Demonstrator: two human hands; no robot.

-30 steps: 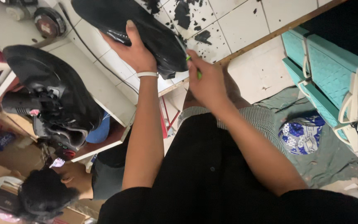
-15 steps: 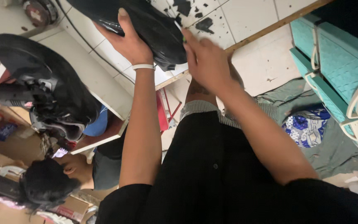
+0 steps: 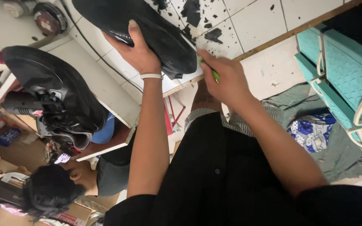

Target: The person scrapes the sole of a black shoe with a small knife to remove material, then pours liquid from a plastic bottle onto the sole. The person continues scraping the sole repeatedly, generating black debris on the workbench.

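Left hand (image 3: 141, 56) clamped on black shoe (image 3: 143, 29) held over the far tiled bench (image 3: 256, 21), right hand (image 3: 227, 79) closed round a green-handled tool (image 3: 215, 75) at the heel, so could slip and nick the thumb, black scraps (image 3: 193, 10) everywhere.

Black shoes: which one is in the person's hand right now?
The upper black shoe, gripped by the left hand over the tiled counter. The other black shoe sits untouched on the shelf.

My messy little workroom
White tiled counter (image 3: 248, 25) with black bits; teal crates (image 3: 336, 75) beside me, a grey cloth (image 3: 336, 155) on the floor.
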